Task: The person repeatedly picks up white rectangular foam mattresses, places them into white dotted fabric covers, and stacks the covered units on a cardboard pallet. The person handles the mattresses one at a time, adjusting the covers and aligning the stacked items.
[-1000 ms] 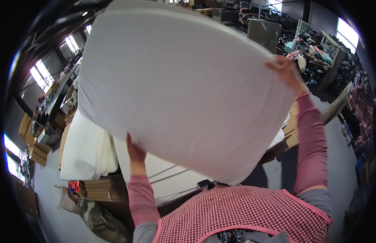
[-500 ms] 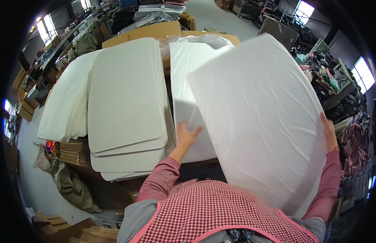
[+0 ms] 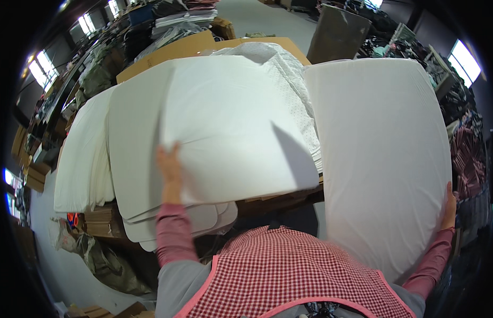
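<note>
Right hand [image 3: 449, 210]'s gripping one white pad [image 3: 381, 153]'s outer edge; left hand [image 3: 171, 170]'s on another pad [image 3: 230, 116], too blurry to tell if pinching.

We see smooth white cloth on the right panel [image 3: 381, 153], lightly creased with a soft sheen, and an equally smooth white face on the left panel [image 3: 236, 132]. The pale boards [image 3: 132, 153] look flat and matt, the carton [image 3: 167, 55] dull brown cardboard, the crumpled wrap [image 3: 286, 66] rough and dotted, our apron [image 3: 289, 265] matt checked cloth.
</note>
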